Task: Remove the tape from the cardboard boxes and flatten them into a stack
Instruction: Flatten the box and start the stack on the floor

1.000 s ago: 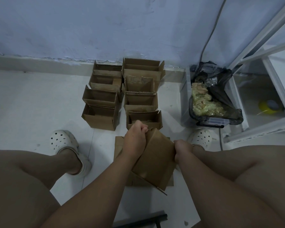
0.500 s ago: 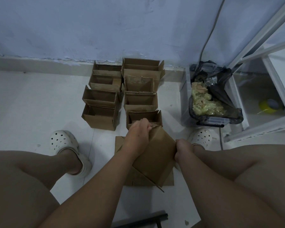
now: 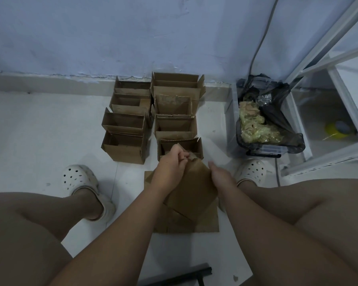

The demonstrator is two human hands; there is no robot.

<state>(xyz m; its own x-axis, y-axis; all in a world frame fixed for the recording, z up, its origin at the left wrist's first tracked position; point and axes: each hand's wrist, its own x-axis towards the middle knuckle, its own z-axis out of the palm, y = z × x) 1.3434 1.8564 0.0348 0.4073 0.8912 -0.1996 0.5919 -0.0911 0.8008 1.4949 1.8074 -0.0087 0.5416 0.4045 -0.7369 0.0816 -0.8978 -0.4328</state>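
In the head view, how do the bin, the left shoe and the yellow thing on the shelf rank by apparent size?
1. bin
2. left shoe, though it is nearer the camera
3. yellow thing, clearly smallest

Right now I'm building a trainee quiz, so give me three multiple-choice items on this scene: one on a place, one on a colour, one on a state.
1. Relative to the boxes by the wall, the bin stands: A to their left; B to their right; C on top of them.
2. The shoes are: A black; B red; C white.
3. The boxes by the wall are: A open on top; B taped shut; C flattened.

Answers:
1 B: the bin sits on the floor right of both columns of boxes.
2 C: both shoes are white.
3 A: their flaps stand up and their insides show.
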